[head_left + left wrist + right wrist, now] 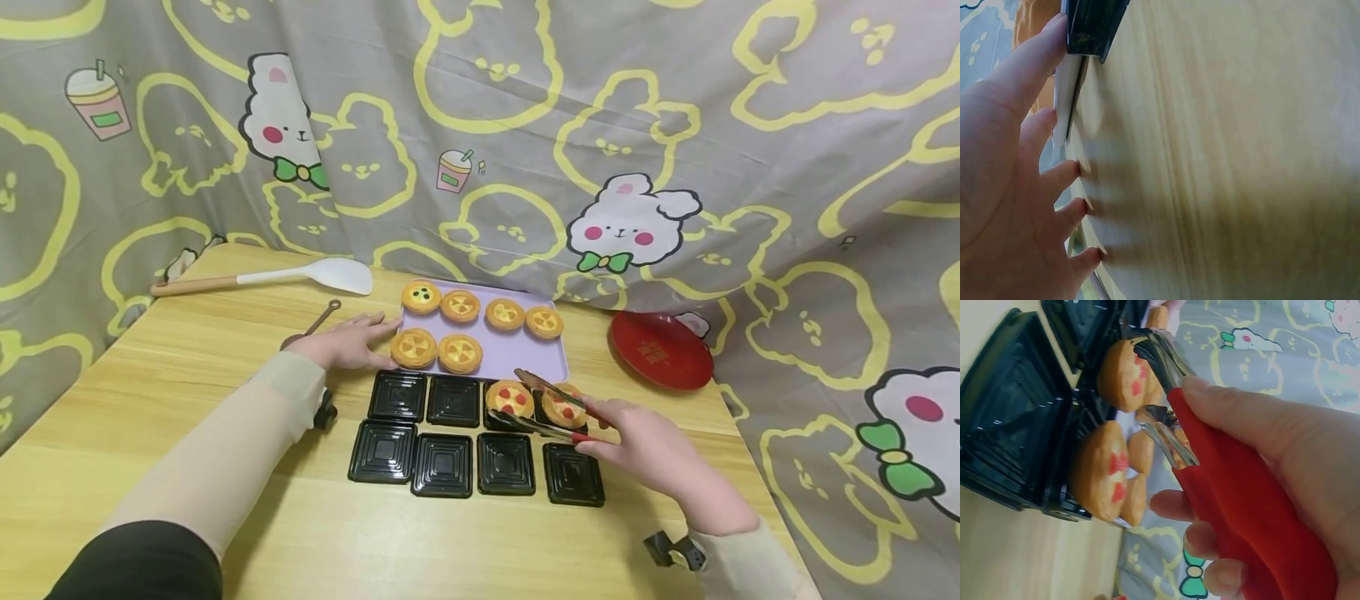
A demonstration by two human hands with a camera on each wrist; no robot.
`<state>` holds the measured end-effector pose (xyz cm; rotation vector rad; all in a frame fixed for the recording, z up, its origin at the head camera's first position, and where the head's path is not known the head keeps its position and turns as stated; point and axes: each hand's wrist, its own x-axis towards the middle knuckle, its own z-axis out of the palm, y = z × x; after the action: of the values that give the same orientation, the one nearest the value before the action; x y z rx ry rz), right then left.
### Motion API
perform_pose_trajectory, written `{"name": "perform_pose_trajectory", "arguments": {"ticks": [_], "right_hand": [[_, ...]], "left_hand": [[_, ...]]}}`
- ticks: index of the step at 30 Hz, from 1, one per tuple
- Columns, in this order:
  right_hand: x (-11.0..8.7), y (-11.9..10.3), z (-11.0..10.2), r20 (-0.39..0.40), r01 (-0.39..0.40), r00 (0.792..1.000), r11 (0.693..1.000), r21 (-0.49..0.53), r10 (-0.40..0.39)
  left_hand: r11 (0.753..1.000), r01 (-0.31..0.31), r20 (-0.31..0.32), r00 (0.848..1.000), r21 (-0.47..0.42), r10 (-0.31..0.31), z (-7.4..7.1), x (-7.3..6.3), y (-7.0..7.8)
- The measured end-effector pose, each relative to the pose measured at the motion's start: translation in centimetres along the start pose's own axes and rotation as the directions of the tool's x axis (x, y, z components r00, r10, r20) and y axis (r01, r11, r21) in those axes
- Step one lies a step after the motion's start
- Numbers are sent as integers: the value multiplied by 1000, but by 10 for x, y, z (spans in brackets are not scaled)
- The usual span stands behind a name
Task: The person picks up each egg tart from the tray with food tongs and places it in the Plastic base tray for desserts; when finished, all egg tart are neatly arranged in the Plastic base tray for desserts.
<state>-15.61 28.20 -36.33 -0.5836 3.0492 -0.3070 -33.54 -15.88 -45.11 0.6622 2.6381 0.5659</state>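
My right hand [645, 442] grips red-handled tongs [1229, 500], whose metal arms are spread apart with nothing between them. The tongs hover over two tarts with red toppings: one tart [511, 400] and, to its right, another tart [564, 406], each on a black square tray. My left hand [352, 342] rests at the left edge of a lilac tray [510, 354], fingers spread, thumb by the edge of a black tray in the left wrist view. Several tarts lie on the lilac tray, one of them a tart with dark dots [421, 296].
Several black square trays [442, 465] without tarts stand in two rows before the lilac tray. A red plate [660, 350] sits at the back right. At the back left lie a white spatula [337, 273] with a wooden handle and a brown spoon-like tool [324, 317]. A patterned curtain [510, 167] hangs behind.
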Motion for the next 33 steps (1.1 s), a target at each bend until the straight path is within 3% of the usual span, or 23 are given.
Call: {"name": "perform_pose_trajectory", "arguments": {"ticks": [6, 13, 20, 27, 33], "right_hand": [[14, -2, -11, -53, 32, 998, 999, 42, -30], [50, -17, -10, 27, 26, 999, 996, 82, -28], [82, -34, 1, 39, 24, 999, 998, 55, -27], [99, -45, 11, 106, -31, 994, 998, 48, 26], [103, -49, 16, 122, -6, 993, 997, 72, -3]], "left_hand": [[1000, -19, -8, 1000, 13, 19, -7, -12, 14], [1000, -9, -14, 1000, 26, 9, -9, -14, 16], [1000, -8, -14, 1000, 7, 8, -10, -16, 20], [1000, -10, -15, 1000, -2, 10, -9, -16, 20], [1000, -6, -10, 1000, -6, 6, -10, -18, 21]]}}
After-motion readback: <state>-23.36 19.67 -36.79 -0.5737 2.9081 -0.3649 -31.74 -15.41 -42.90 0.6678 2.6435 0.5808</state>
